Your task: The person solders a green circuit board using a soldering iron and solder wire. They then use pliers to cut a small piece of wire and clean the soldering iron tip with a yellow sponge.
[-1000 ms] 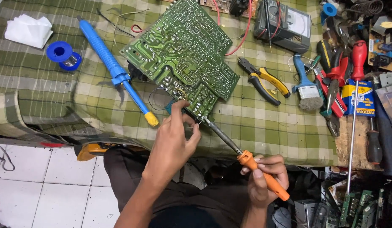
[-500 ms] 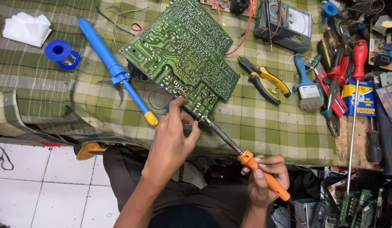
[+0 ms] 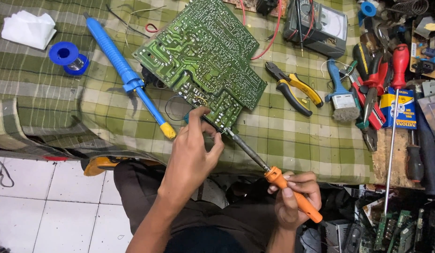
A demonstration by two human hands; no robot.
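A green circuit board [image 3: 203,58] lies tilted on the checked green cloth [image 3: 283,136], solder side up. My right hand [image 3: 294,197] grips the orange handle of a soldering iron [image 3: 255,157], whose tip touches the board's near edge. My left hand [image 3: 196,150] is closed at that same edge, fingers pinched on something small that I cannot make out, right beside the iron's tip.
A blue desoldering pump [image 3: 128,79] lies left of the board, with a blue solder spool [image 3: 67,55] and white tissue [image 3: 29,29] farther left. Yellow-handled pliers [image 3: 294,88], a brush [image 3: 341,96], a multimeter [image 3: 320,26] and several red-handled tools [image 3: 381,79] crowd the right.
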